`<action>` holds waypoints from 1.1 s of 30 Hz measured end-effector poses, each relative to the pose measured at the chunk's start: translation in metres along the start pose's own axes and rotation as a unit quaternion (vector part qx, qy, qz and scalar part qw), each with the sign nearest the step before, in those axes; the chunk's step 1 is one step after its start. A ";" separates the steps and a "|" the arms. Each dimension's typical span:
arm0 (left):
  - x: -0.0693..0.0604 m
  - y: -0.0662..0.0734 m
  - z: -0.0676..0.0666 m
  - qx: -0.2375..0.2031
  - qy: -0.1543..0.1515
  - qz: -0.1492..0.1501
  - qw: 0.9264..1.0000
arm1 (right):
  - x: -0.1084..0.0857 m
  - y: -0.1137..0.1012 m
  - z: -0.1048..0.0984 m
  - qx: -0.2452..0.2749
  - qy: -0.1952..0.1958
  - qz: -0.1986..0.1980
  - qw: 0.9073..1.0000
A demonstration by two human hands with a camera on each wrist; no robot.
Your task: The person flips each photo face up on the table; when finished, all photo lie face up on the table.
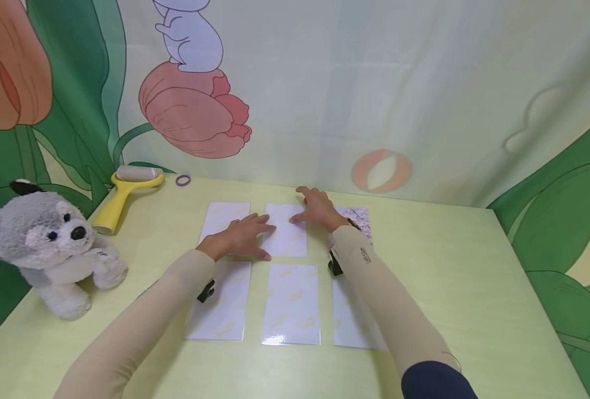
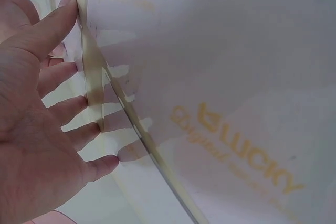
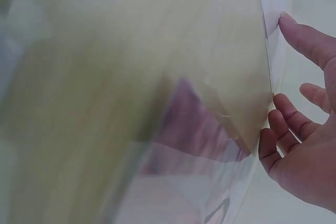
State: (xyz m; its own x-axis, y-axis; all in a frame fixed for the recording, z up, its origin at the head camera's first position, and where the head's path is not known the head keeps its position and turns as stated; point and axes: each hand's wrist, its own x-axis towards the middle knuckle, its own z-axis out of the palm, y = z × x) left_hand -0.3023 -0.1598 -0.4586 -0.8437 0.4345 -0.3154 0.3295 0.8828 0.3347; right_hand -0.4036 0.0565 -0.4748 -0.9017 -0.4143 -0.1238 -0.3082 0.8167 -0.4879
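Observation:
Six glossy photo cards lie in two rows of three on the pale yellow-green table. The upper middle card shows a white back with faint yellow print. My left hand spreads its fingers at that card's left edge, above the upper left card. At its right edge, my right hand bends its fingers loosely, thumb near the card. Whether either hand touches it I cannot tell. Under the right wrist, the upper right card shows a pink blossom picture. Yellow lettering appears on a card back in the left wrist view.
Three cards lie white side up in the nearer row, including the lower middle card. A grey-and-white plush husky sits at the left. Behind it are a yellow-handled lint roller and a purple ring. A printed curtain hangs behind.

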 end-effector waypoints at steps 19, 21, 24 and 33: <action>0.003 0.001 0.000 0.003 -0.001 -0.003 1.000 | 0.009 0.006 -0.001 -0.007 0.000 -0.012 1.000; 0.002 0.002 0.000 0.002 0.000 -0.004 1.000 | 0.009 0.007 -0.001 -0.007 -0.002 -0.013 1.000; 0.002 0.002 0.000 0.003 0.004 -0.005 1.000 | 0.009 0.005 -0.002 -0.006 -0.006 -0.013 1.000; -0.002 0.003 -0.001 0.011 0.013 -0.007 1.000 | 0.007 0.000 -0.004 0.031 -0.010 0.000 0.999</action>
State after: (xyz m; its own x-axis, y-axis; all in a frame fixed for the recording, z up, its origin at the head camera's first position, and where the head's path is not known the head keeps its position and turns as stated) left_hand -0.3002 -0.1580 -0.4567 -0.8589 0.4171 -0.2973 0.3258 0.8928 0.3112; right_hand -0.4109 0.0550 -0.4723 -0.8952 -0.4228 -0.1411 -0.2883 0.7907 -0.5401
